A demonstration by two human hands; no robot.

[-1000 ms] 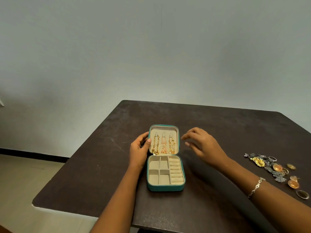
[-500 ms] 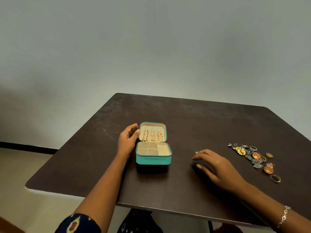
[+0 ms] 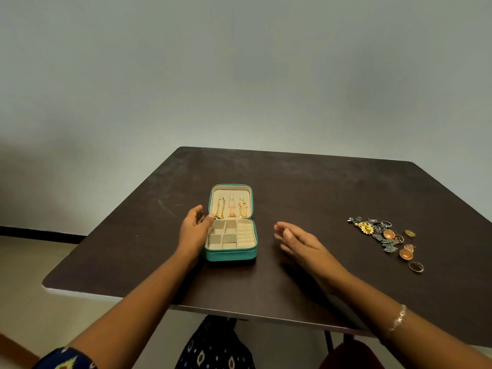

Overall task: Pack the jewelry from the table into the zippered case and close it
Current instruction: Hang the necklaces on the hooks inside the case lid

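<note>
— Where's the zippered case [image 3: 231, 255]?
— On the dark surface [image 3: 306, 187], near its left half, open, with the lid [image 3: 231, 191] standing up at the back. Three chains [image 3: 231, 209] hang inside the lid; the beige compartments sit below them.
— And the hands?
— The left hand [image 3: 194, 230] lies just beside the case's left wall, thumb touching the edge near the hinge, fingers [image 3: 197, 209] loosely curved and holding nothing. The right hand [image 3: 300, 242] is to the right of the case, fingers [image 3: 282, 227] straight and close together, gripping nothing.
— The loose jewelry [image 3: 386, 235]?
— Heaped near the right edge, well apart from the case, with the right hand between them. A bracelet [image 3: 398, 318] circles the right wrist; a grey wall [image 3: 239, 75] rises behind
</note>
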